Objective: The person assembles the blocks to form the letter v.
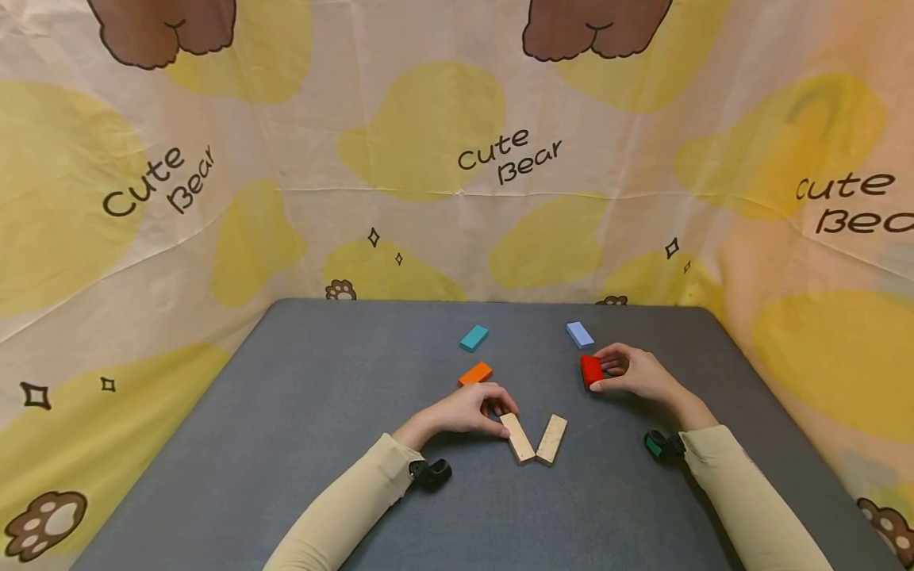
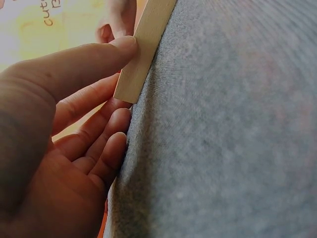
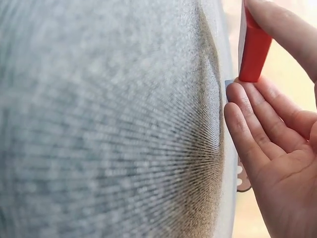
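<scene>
My left hand (image 1: 471,406) pinches a plain wooden block (image 1: 517,438) that lies slanted on the grey table. In the left wrist view, the thumb presses one face of that wooden block (image 2: 143,54), and the fingertips reach its near end. A second wooden block (image 1: 552,439) lies to its right; their near ends meet or almost meet in a V. Farther right, my right hand (image 1: 638,373) holds a red block (image 1: 591,371) between thumb and fingers. The right wrist view shows the red block (image 3: 256,54) tilted; whether it touches the table I cannot tell.
Just beyond my left hand lies an orange block (image 1: 475,373), with a teal block (image 1: 474,339) farther back. A light blue block (image 1: 580,335) sits behind the red one. At the table's (image 1: 321,381) far edge hangs a patterned cloth (image 1: 421,238).
</scene>
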Motion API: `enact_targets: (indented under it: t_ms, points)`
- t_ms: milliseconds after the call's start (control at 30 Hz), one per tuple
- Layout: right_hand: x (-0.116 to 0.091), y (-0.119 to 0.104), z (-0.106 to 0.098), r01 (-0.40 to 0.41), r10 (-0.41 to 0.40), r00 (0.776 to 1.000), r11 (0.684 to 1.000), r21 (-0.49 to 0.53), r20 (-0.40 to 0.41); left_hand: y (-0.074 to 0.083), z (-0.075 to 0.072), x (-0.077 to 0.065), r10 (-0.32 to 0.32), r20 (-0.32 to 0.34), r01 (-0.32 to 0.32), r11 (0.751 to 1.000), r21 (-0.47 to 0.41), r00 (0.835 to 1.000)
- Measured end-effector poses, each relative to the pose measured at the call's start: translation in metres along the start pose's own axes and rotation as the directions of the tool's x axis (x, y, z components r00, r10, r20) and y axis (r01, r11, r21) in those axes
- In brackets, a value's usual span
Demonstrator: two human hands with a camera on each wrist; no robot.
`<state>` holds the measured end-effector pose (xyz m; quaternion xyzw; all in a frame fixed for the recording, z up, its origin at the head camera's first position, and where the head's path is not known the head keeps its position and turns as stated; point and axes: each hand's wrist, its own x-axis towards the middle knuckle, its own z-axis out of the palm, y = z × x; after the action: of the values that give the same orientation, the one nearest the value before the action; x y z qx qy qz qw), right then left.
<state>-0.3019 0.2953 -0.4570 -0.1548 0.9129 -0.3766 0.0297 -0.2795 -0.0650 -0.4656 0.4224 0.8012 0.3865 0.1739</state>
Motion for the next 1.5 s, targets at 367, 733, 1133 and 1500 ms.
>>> enact_targets:
  t_ms: [367,733,1133,1500]
  points:
    - [-0.004,-0.002,0.0,0.012,-0.012,1.0,1.0,-0.013,-0.021,0.001,0.0,0.001,-0.01,0.001,0.01,1.0,0.003,1.0]
    - [-0.008,-0.003,0.002,0.006,-0.009,0.998,0.999,-0.042,-0.06,0.0,0.0,0.001,-0.012,-0.001,0.012,1.0,0.001,1.0]
    - [-0.013,-0.01,0.003,-0.02,0.016,0.997,0.998,-0.054,-0.069,-0.002,0.001,0.001,-0.007,-0.006,0.007,1.0,-0.002,1.0]
    - [-0.017,-0.015,0.005,-0.021,0.017,0.998,0.998,-0.058,-0.067,-0.004,0.001,0.002,-0.009,-0.003,0.01,1.0,0.005,1.0]
